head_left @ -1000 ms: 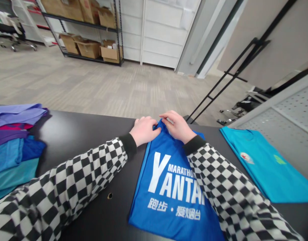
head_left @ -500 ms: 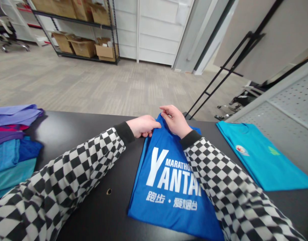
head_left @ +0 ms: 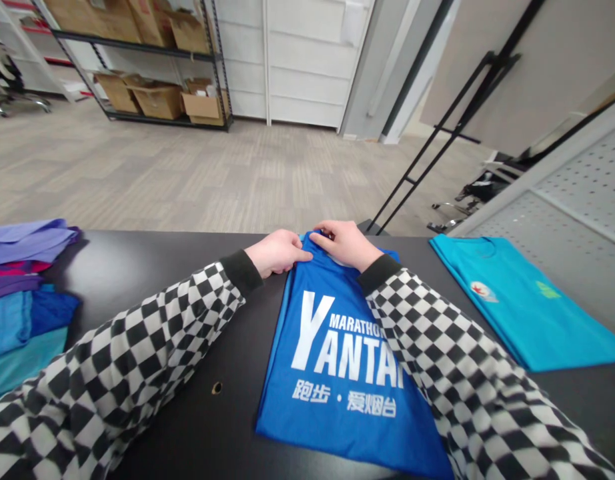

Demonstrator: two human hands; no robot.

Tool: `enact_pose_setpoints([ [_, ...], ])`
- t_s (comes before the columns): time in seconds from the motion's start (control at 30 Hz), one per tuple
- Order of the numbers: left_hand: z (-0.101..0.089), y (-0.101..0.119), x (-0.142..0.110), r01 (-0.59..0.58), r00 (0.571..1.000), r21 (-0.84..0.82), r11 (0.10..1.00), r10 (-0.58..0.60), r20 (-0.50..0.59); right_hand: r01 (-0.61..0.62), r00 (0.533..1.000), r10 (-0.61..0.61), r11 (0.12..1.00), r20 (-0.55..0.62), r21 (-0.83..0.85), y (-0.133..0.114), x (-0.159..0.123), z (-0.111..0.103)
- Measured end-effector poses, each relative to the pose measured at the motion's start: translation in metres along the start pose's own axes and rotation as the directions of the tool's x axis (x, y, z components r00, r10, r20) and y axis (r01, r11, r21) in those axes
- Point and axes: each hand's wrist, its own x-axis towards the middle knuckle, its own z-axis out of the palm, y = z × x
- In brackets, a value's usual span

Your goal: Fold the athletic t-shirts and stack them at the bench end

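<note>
A royal-blue shirt point(head_left: 332, 373) with white "MARATHON YANTAI" lettering lies folded lengthwise on the black table point(head_left: 157, 267), running from the near edge to the far edge. My left hand point(head_left: 276, 252) rests closed on the shirt's far left corner, fingers pinched on the fabric. My right hand point(head_left: 343, 243) sits just to its right, fingers curled over the far edge of the same shirt. Both arms wear black-and-white checked sleeves.
A turquoise shirt point(head_left: 522, 300) lies flat at the right. A stack of folded shirts point(head_left: 22, 293) in purple, pink and blue sits at the left. A small hole point(head_left: 217, 387) marks the tabletop. Beyond are carpet, a shelf with cardboard boxes point(head_left: 152, 93) and a black rack point(head_left: 452, 127).
The shirt's far end, lifted slightly half a second ago, is now pressed down flat. Both hands have lowered onto it and come closer together.
</note>
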Motion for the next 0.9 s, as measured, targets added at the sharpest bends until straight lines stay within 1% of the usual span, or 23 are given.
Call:
enact_pose_setpoints([
  [0.1, 0.0, 0.002, -0.002, 0.0, 1.0, 0.067, 0.998, 0.002, -0.019, 0.052, 0.998, -0.051, 0.998, 0.033, -0.028, 0.0, 0.001, 0.0],
  [0.17, 0.001, 0.001, 0.0, -0.037, 0.998, 0.18, 0.983, 0.045, -0.041, 0.07, 0.997, -0.069, 0.994, 0.022, -0.082, 0.001, 0.001, 0.002],
  [0.2, 0.001, 0.0, 0.001, -0.073, 0.994, 0.263, 0.962, 0.091, -0.06, 0.075, 0.997, -0.074, 0.99, 0.016, -0.121, 0.001, 0.002, 0.004],
  [0.23, 0.003, -0.002, 0.001, -0.116, 0.985, 0.362, 0.925, 0.155, -0.081, 0.077, 0.997, -0.076, 0.983, 0.015, -0.164, 0.002, 0.002, 0.005],
  [0.27, 0.004, -0.004, 0.002, -0.161, 0.968, 0.468, 0.869, 0.231, -0.097, 0.077, 0.997, -0.075, 0.975, 0.018, -0.208, 0.002, 0.002, 0.007],
  [0.33, 0.009, -0.008, 0.0, -0.198, 0.925, 0.659, 0.726, 0.361, -0.12, 0.066, 0.998, -0.062, 0.956, 0.024, -0.286, -0.001, 0.002, 0.006],
  [0.4, 0.013, -0.009, -0.006, -0.148, 0.901, 0.778, 0.61, 0.407, -0.148, 0.037, 0.999, -0.04, 0.939, -0.002, -0.342, -0.008, -0.001, -0.004],
  [0.47, 0.016, -0.005, -0.016, -0.085, 0.889, 0.836, 0.542, 0.42, -0.182, -0.01, 0.997, -0.018, 0.931, -0.072, -0.366, -0.023, -0.013, -0.024],
  [0.5, 0.017, -0.002, -0.023, -0.085, 0.878, 0.853, 0.514, 0.444, -0.181, -0.032, 0.994, -0.009, 0.932, -0.11, -0.361, -0.033, -0.024, -0.038],
  [0.53, 0.018, 0.001, -0.032, -0.115, 0.861, 0.867, 0.485, 0.484, -0.157, -0.047, 0.99, -0.002, 0.939, -0.143, -0.34, -0.045, -0.04, -0.052],
  [0.57, 0.02, 0.004, -0.043, -0.172, 0.837, 0.875, 0.453, 0.536, -0.113, -0.053, 0.986, 0.002, 0.951, -0.165, -0.304, -0.059, -0.061, -0.066],
  [0.6, 0.022, 0.004, -0.057, -0.252, 0.805, 0.872, 0.419, 0.591, -0.051, -0.045, 0.987, 0.004, 0.967, -0.159, -0.25, -0.075, -0.087, -0.079],
  [0.63, 0.026, 0.002, -0.073, -0.346, 0.767, 0.856, 0.384, 0.641, 0.023, -0.022, 0.991, -0.002, 0.983, -0.13, -0.185, -0.09, -0.116, -0.088],
  [0.67, 0.03, -0.004, -0.092, -0.441, 0.727, 0.827, 0.349, 0.679, 0.101, 0.004, 0.998, -0.012, 0.992, -0.061, -0.123, -0.105, -0.149, -0.094],
  [0.73, 0.041, -0.027, -0.134, -0.607, 0.65, 0.737, 0.297, 0.72, 0.245, 0.017, 0.993, -0.015, 1.0, 0.12, -0.016, -0.131, -0.215, -0.095],
  [0.77, 0.047, -0.042, -0.155, -0.649, 0.63, 0.71, 0.274, 0.716, 0.3, -0.016, 0.979, 0.012, 1.0, 0.201, 0.017, -0.14, -0.246, -0.091],
  [0.83, 0.057, -0.075, -0.19, -0.7, 0.596, 0.684, 0.205, 0.696, 0.401, -0.084, 0.943, 0.076, 0.996, 0.324, 0.012, -0.149, -0.296, -0.08],
  [0.9, 0.063, -0.102, -0.214, -0.693, 0.598, 0.699, 0.179, 0.684, 0.418, -0.112, 0.915, 0.109, 0.994, 0.389, -0.014, -0.148, -0.326, -0.073],
])
